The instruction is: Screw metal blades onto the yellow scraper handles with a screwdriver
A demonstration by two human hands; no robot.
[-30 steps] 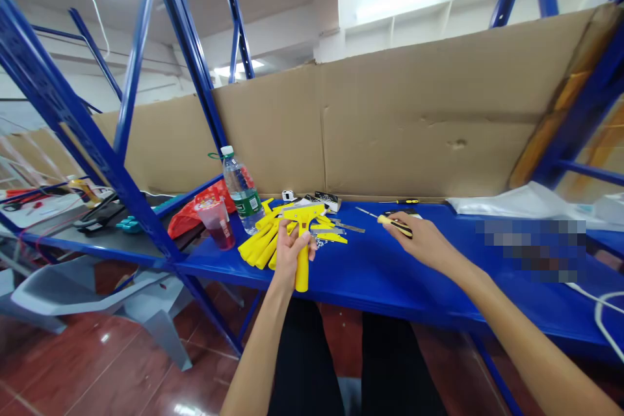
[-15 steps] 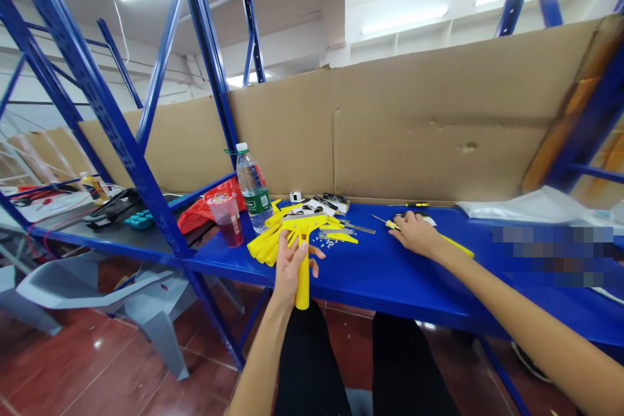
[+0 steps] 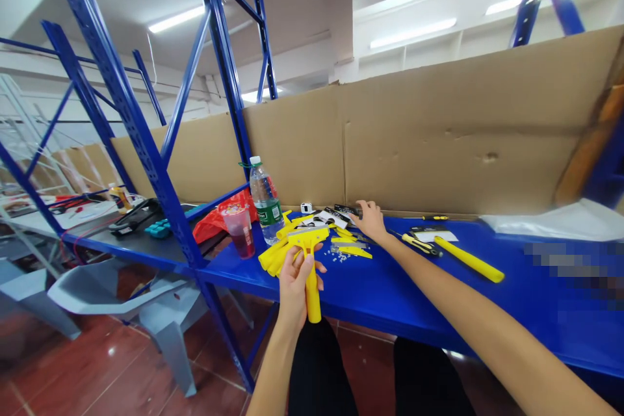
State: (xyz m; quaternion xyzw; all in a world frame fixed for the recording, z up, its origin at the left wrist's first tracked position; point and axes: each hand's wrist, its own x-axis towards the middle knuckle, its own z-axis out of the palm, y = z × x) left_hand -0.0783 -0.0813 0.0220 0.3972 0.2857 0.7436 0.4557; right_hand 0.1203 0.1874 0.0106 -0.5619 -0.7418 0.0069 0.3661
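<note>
Within the left hand (image 3: 294,276), which clasps its neck, we find a yellow scraper (image 3: 313,299), head uppermost, handle extending below the grip. Farther ahead and right of that grip, the right hand (image 3: 372,221) is at a dark packet (image 3: 345,209); we cannot tell whether it holds it. We note small metal parts (image 3: 343,257) right of the grip and a screwdriver (image 3: 418,245) farther right.
</note>
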